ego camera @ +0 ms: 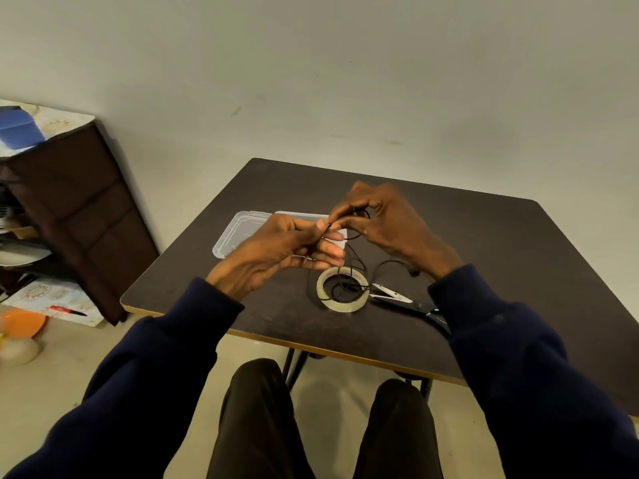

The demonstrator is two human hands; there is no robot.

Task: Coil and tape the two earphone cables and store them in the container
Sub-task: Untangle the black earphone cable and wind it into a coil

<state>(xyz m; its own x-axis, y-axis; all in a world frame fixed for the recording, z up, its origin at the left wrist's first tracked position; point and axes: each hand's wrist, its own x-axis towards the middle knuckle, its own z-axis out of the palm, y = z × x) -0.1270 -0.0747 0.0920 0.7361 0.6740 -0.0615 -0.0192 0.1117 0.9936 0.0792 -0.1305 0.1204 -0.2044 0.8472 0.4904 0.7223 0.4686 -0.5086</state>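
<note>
Here, at mid-frame, left hand [276, 250] and right hand [387, 223] each pinch the black earphone cable [352, 238], strung between them

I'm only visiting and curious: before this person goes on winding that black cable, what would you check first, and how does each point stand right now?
1. Both hands have a grip on the earphone cable: the left hand and right hand pinch it. Ok.
2. Slack hangs free: it trails over and into the tape roll and might snag. Not ok.
3. Tape within reach: the roll lies on the table near the hands. Ok.
4. Cutting: the scissors lie beside the roll, on its right. Ok.
5. Lid off the clear plastic container: the hands partly hide it. Cannot tell.
6. Whereabouts of the second cable: only one black tangle shows. Cannot tell.
</note>
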